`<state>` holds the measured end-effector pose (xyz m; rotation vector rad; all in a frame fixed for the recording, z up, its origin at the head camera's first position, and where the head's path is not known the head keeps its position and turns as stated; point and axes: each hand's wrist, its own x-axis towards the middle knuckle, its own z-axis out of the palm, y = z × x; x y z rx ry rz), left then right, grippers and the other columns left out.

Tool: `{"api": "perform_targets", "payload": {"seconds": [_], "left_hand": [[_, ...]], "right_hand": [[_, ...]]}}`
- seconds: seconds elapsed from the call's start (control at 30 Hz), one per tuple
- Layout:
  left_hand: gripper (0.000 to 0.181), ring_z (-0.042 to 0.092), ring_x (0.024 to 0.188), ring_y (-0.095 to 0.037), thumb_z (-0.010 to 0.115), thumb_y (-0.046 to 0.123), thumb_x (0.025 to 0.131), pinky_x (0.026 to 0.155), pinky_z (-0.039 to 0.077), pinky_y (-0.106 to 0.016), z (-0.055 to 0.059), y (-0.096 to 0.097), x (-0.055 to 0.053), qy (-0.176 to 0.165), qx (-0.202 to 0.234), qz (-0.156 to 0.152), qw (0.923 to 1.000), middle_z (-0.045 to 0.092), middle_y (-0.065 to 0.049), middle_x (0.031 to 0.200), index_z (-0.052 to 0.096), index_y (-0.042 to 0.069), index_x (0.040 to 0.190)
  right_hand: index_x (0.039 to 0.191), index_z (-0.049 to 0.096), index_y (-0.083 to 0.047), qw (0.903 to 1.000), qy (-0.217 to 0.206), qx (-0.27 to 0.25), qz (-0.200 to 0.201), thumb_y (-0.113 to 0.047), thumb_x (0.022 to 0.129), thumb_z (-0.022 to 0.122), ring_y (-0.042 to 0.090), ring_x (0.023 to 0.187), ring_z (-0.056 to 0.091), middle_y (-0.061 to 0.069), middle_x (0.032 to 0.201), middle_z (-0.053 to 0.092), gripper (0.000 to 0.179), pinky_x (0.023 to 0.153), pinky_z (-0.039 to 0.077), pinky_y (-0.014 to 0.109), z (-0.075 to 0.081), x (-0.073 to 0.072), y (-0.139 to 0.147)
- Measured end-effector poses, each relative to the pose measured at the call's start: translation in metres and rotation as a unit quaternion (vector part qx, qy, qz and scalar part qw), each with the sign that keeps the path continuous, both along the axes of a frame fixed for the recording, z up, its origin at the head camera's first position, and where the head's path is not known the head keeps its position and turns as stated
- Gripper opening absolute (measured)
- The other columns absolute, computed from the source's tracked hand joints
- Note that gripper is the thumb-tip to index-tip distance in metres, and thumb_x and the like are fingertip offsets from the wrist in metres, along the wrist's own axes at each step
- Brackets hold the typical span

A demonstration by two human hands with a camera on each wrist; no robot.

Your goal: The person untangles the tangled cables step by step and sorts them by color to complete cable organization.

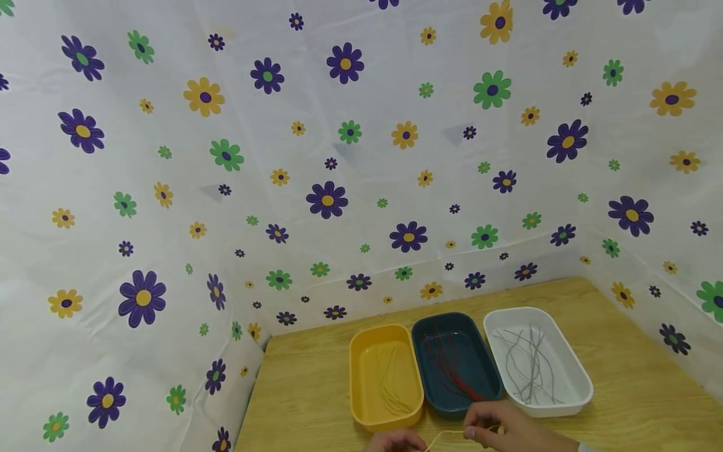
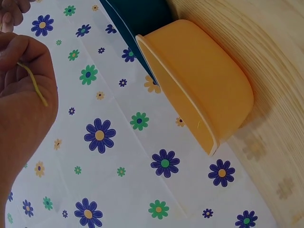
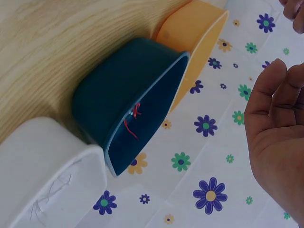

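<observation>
A thin yellow string point(image 1: 446, 432) stretches between my two hands at the bottom of the head view. My left hand point(image 1: 396, 441) grips one end with curled fingers. In the left wrist view, the tail of the yellow string point(image 2: 33, 81) pokes out along the palm of that left hand point(image 2: 23, 71). My right hand point(image 1: 503, 425) pinches the string between thumb and fingers, just in front of the dark teal tray. The right wrist view shows the right hand point(image 3: 278, 128) with bent fingers; the string is hidden there.
Three trays stand side by side on the wooden table point(image 1: 305, 383): a yellow tray point(image 1: 357, 376) with yellow strings, a dark teal tray point(image 1: 477, 351) with red strings point(image 1: 452, 370), and a white tray point(image 1: 582, 383) with grey strings point(image 1: 531, 361). Flowered white cloth point(image 1: 373, 163) encloses the table's back and sides.
</observation>
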<state>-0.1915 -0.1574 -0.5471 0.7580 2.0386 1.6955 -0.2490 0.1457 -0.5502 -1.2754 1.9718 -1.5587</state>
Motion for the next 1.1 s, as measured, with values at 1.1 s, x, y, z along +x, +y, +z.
{"api": "perform_targets", "payload": {"seconds": [1.1], "left_hand": [[0.033, 0.060, 0.086, 0.009, 0.058, 0.004, 0.099, 0.080, 0.048, -0.013, -0.007, -0.015, -0.007, -0.034, -0.051, 0.000, 0.9981, 0.060, -0.046, 0.101, 0.056, -0.027, 0.112]], "right_hand": [[0.116, 0.073, -0.010, 0.9887, 0.124, 0.052, -0.065, -0.005, 0.106, 0.056, -0.007, 0.075, 0.058, -0.017, 0.093, 0.069, 0.020, 0.060, 0.052, 0.023, 0.017, -0.008, 0.052]]}}
